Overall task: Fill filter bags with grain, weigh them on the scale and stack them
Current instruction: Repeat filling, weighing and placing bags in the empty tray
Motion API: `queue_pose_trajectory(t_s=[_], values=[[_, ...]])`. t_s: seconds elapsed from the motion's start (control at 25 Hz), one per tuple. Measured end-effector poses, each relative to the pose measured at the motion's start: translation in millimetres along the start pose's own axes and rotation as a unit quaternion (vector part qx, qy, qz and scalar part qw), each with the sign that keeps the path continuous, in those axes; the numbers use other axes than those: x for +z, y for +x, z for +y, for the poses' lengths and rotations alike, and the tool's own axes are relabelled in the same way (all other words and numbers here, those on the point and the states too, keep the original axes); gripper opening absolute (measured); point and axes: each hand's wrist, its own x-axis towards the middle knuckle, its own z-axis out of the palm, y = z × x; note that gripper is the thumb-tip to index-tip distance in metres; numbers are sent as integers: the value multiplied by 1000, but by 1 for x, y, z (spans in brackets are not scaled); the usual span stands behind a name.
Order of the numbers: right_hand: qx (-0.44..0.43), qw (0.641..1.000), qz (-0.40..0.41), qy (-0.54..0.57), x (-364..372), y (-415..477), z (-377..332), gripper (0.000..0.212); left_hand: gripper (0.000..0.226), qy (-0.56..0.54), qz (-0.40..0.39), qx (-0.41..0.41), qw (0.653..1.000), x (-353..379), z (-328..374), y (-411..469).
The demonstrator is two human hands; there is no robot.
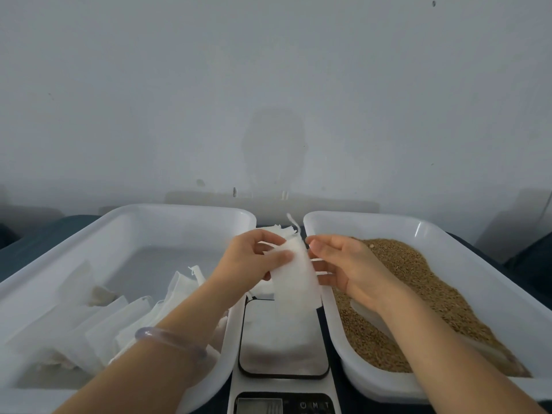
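— Where did our fingers sit?
— Thumb and fingers of our left hand [248,261] pinched the filter bag [295,279], held above the scale [280,339]. Fingers of our right hand [346,264] lay loose just beside it; whether they caught its string [293,223], we couldn't tell.
— And around us?
— We had grain [418,279] in the right tray [448,234], spare bags [119,324] in the left tray [149,213].
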Motion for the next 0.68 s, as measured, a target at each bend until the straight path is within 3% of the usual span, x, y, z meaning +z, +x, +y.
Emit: queue_pose_trajectory(t_s=[0.08,0.2,0.32,0.44,0.56,0.68], values=[[-1,1000,-13,-21,4,-1,3,36,24,11,-16,1,1000,3,0,-3],[-45,999,13,2,6,-1,4,29,45,-97,-83,-66,990,4,2,-5],[-86,993,59,-53,5,-3,3,35,23,-117,-133,-82,981,6,0,-6],[-216,944,55,-244,4,-11,4,37,16,-23,-69,-40,997,8,0,-7],[-241,922,18,-304,11,-17,0,9,23,77,-68,2,995,9,1,-9],[-220,915,31,-337,10,-19,-1,33,44,167,-80,45,982,11,-3,-10]])
